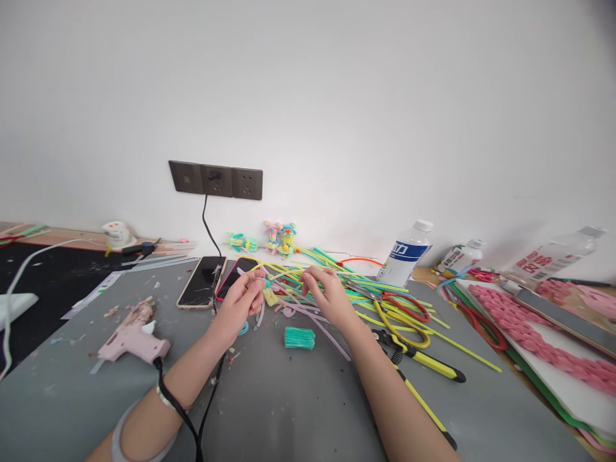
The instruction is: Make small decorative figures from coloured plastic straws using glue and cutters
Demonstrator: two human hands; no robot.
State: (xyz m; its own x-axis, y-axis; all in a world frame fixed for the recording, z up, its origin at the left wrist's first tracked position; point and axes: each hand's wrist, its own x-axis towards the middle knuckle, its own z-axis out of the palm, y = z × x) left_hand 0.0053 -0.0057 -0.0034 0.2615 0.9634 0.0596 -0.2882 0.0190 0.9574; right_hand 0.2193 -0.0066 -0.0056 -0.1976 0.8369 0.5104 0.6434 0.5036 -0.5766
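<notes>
My left hand [245,296] pinches a small teal and yellow pipe-cleaner piece [269,294] over the middle of the mat. To its right, my right hand [325,292] is raised with curled fingers above a spread of pipe cleaners [332,314]; whether anything sits between its fingertips is too small to tell. A teal ribbed bundle [299,338] lies on the grey mat [289,398] below the hands. Finished-looking small colourful figures [287,239] stand by the wall.
A pink glue gun [135,340] and a phone [199,282] lie left. Right are yellow-handled scissors [404,327], yellow-black pliers [433,364], a bottle [405,253] and a pink braided piece [539,340]. A black cord [206,410] runs beside my left forearm.
</notes>
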